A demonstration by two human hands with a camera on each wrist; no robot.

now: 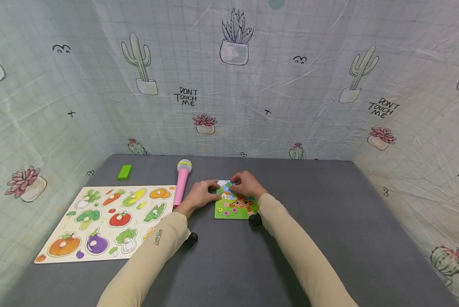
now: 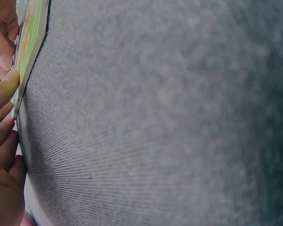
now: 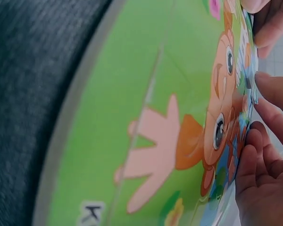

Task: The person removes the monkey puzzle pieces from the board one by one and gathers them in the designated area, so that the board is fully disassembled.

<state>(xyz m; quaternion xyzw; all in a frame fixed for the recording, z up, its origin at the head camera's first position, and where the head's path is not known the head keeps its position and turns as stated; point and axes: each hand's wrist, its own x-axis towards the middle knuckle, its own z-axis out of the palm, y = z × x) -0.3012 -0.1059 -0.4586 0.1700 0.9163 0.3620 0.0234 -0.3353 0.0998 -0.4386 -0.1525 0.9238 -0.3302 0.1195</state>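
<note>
A small square jigsaw puzzle [image 1: 229, 212] with a cartoon monkey on green lies on the grey table. My left hand [image 1: 200, 195] is at its left edge, with the thumb [image 2: 8, 81] touching the board and the other fingers bent loosely beside it. Over the puzzle's upper right part is my right hand [image 1: 248, 186]. Its thumb and forefinger pinch what looks like a thin puzzle piece [image 3: 255, 100] at the picture's surface; the hand hides most of that piece. The monkey's face [image 3: 220, 101] shows large in the right wrist view.
Left of the hands lies a pink toy microphone [image 1: 181, 183]. Beyond it is a white vegetable peg board [image 1: 104, 200], partly covered by the left sleeve. A green block [image 1: 124, 172] lies at the back left. Patterned cloth [image 1: 252, 128] rises behind the table.
</note>
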